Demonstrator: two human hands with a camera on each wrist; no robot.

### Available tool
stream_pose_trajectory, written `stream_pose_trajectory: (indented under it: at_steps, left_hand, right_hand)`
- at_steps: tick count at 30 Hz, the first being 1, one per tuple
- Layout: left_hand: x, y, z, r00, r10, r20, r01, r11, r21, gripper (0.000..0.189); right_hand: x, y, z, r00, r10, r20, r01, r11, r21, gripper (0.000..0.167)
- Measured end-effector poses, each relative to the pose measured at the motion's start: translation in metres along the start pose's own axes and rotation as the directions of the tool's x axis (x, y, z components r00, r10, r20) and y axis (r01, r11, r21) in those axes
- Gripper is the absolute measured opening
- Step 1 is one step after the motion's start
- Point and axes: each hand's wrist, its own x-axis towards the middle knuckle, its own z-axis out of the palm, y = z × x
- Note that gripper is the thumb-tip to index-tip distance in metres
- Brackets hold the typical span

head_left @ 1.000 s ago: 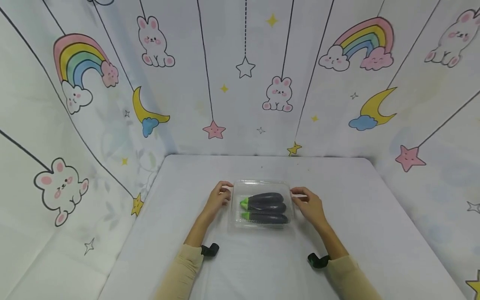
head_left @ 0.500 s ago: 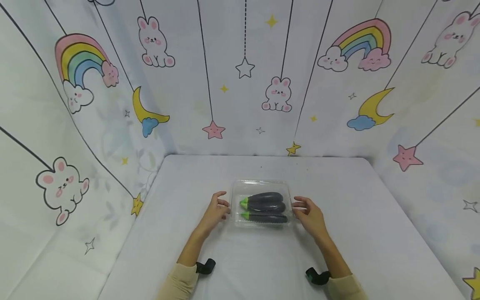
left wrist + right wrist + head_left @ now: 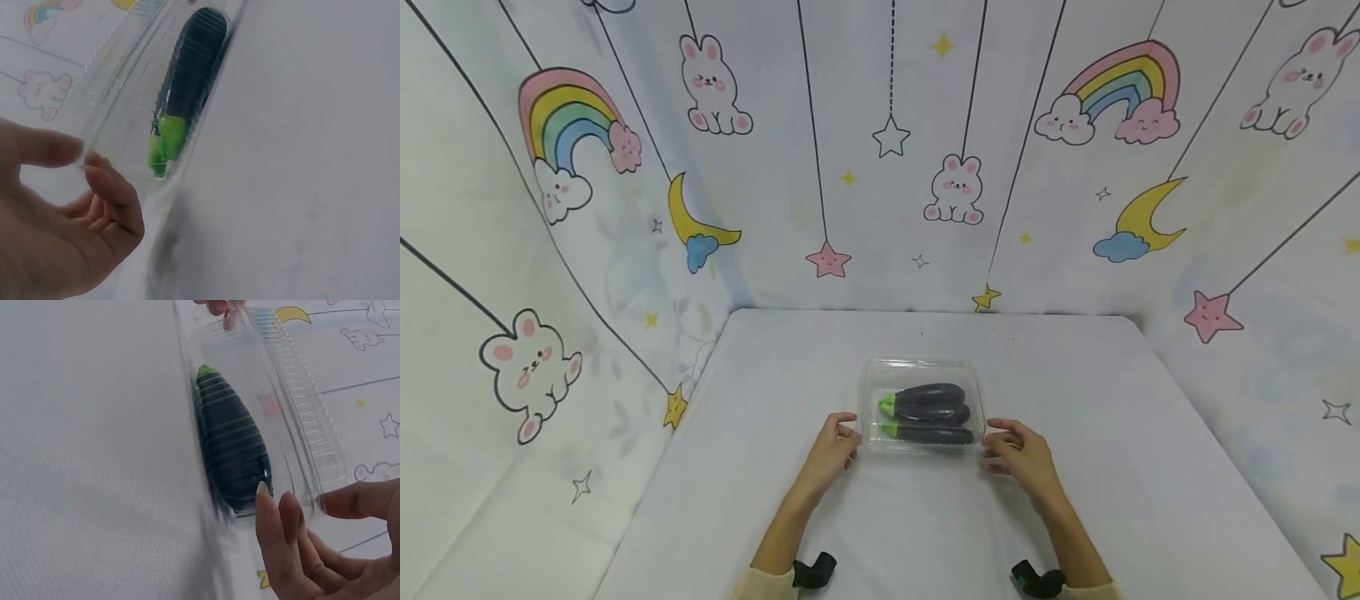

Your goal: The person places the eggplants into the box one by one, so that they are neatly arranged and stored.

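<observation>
A clear plastic box (image 3: pixel 874 383) with a lid lies on the white table, and inside it are three dark eggplants (image 3: pixel 928 412) with green stem ends. At its near left corner is my left hand (image 3: pixel 832 450); in the left wrist view its thumb and index finger pinch the box's rim, with the other fingers curled beneath. My right hand (image 3: pixel 1026 460) is at the near right corner. In the right wrist view, its thumb and fingertips pinch the rim, close beside the rounded end of an eggplant (image 3: pixel 231 440).
A white cloth covers the table (image 3: pixel 775 358). Behind and along the sides hangs a white curtain (image 3: pixel 880 200) printed with rabbits, rainbows, moons and stars. A black wrist mount (image 3: pixel 815 571) sits on the left forearm, another mount (image 3: pixel 1037 578) on the right.
Both hands have slid toward me along the sides of the box, from its upper sides to its near corners. The box and eggplants have stayed nearly in place.
</observation>
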Motion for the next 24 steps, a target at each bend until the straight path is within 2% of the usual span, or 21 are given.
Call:
stream_pose_trajectory:
  at_steps: [8, 13, 17, 24]
  left_hand:
    - [-0.003, -0.006, 0.006, 0.998, -0.067, -0.005, 0.067, 0.995, -0.079, 0.023]
    - [-0.004, -0.007, 0.010, 0.997, -0.076, -0.025, 0.072, 0.989, -0.127, 0.015]
    - [-0.004, -0.008, 0.013, 0.997, -0.070, -0.027, 0.065, 0.986, -0.155, 0.012]
    - [-0.003, -0.008, 0.013, 0.996, -0.078, -0.041, 0.068, 0.976, -0.208, 0.009]
  right_hand:
    - [-0.003, 0.005, -0.005, 0.996, 0.084, 0.021, -0.085, 0.994, 0.066, 0.041]
    - [-0.001, 0.009, -0.009, 0.985, 0.120, 0.126, -0.140, 0.977, 0.162, 0.045]
    - [0.000, 0.011, -0.012, 0.973, 0.118, 0.199, -0.161, 0.962, 0.219, 0.046]
    - [0.002, 0.011, -0.009, 0.982, 0.099, 0.159, -0.138, 0.957, 0.255, 0.042]
